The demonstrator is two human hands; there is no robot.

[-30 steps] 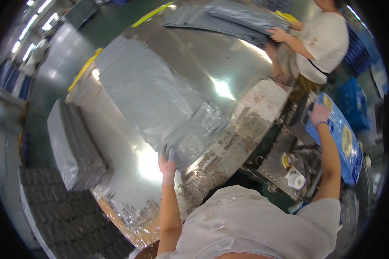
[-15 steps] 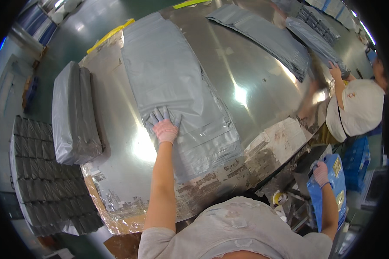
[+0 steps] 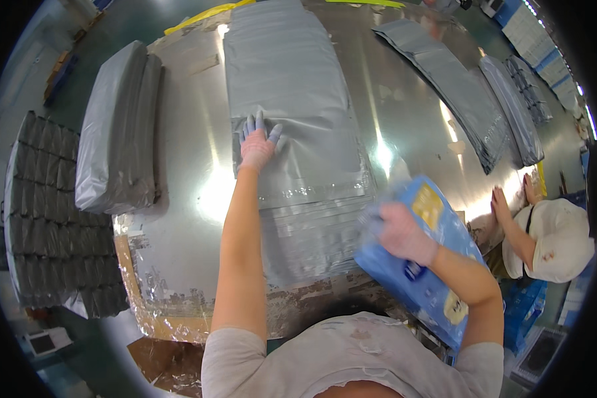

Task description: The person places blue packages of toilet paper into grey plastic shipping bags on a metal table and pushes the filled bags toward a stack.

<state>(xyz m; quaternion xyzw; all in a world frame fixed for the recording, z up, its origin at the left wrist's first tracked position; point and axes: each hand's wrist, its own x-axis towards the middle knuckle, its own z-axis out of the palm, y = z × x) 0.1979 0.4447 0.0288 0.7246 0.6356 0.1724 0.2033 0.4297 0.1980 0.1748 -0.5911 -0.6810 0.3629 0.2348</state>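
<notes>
A long stack of grey plastic bags (image 3: 292,73) lies on the metal table in front of me. My left hand (image 3: 258,147), in a pink glove with grey fingertips, presses flat on it with spread fingers, wrinkling the top sheet. Closer to me, the layered ends of the bags show as several stepped edges. My right hand (image 3: 401,232), gloved too and smeared by motion at the fingers, grips a blue printed plastic bag (image 3: 438,265) by its upper left part. That bag hangs tilted over the table's near edge, beside the grey stack.
Wrapped grey bundles (image 3: 113,132) stand at the table's left side, beyond them a pile of dark grey packs (image 3: 46,219). Another grey stack (image 3: 444,79) lies far right. A co-worker in a white cap (image 3: 550,239) rests both hands on the right edge. An open cardboard box (image 3: 166,365) sits below left.
My right hand has lifted the blue bag from beside the table up and left, over its near edge. The left hand stays flat on the grey stack. The co-worker's hands have left the grey bundle.
</notes>
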